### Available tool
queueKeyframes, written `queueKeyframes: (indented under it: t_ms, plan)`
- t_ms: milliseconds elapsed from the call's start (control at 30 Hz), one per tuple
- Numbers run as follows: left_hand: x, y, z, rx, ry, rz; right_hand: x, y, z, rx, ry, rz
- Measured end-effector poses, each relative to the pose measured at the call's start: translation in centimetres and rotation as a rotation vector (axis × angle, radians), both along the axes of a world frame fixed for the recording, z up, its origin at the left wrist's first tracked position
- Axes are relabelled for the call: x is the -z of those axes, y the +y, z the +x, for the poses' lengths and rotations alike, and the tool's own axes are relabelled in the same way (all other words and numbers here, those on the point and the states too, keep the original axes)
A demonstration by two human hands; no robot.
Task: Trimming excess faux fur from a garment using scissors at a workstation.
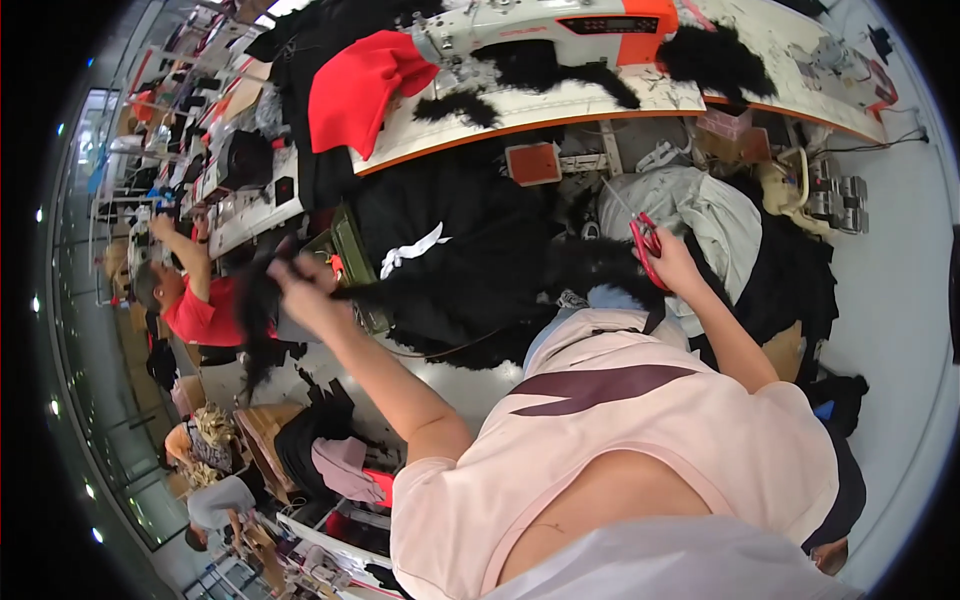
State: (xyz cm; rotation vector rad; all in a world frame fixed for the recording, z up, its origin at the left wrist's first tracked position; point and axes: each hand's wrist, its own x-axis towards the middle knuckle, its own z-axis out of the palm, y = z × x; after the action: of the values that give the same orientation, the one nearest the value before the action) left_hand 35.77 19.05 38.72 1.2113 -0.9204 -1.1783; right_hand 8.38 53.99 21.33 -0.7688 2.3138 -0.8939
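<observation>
My left hand [312, 292] is stretched out to the left, closed on a black furry strip [258, 315] that dangles below it; motion blurs the fingertips. On the right, my right hand [676, 264] grips scissors [645, 248] by their red handles. Their blades point up and away from me. Black furry material [590, 268] lies across my lap beside the scissors, over a large spread of black fabric [450, 300]. On that black fabric rests a small white strip of cloth [412, 251].
Ahead stands a white-and-orange sewing machine [540, 38] on its table [560, 108], with black furry scraps [455, 107] and red fabric [365, 90]. Pale grey cloth [715, 215] is piled right of my lap. A co-worker in a red shirt [207, 312] sits left, near my left hand.
</observation>
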Motion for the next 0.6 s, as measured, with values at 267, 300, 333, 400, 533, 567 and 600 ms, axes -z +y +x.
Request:
queueKeyframes:
  t_ms: [267,300,333,400,533,567,600]
  plan:
    - [8.8,10.1,-15.8,1.53,-0.754,-0.039,-7.1,-9.6,-2.6,0.304,-1.139,-0.813]
    - [8.1,10.5,-17.1,1.616,-0.759,-0.04,-5.7,-10.2,-3.4,0.333,-1.035,-0.836]
    - [6.9,11.0,-18.2,1.705,-0.765,-0.054,-4.2,-10.7,-4.5,0.361,-0.925,-0.868]
    - [6.6,10.5,-19.3,1.792,-0.828,-0.08,-1.5,-11.8,-6.3,0.483,-0.93,-0.942]
    - [10.4,7.7,-18.4,1.793,-0.603,0.117,4.8,-12.3,-12.8,0.682,-0.829,-0.722]
    - [10.3,7.2,-18.6,1.754,-0.623,0.003,6.7,-12.7,-14.6,0.706,-0.82,-0.724]
    - [10.3,6.8,-18.7,1.715,-0.638,-0.112,8.7,-13.1,-16.4,0.763,-0.607,-0.706]
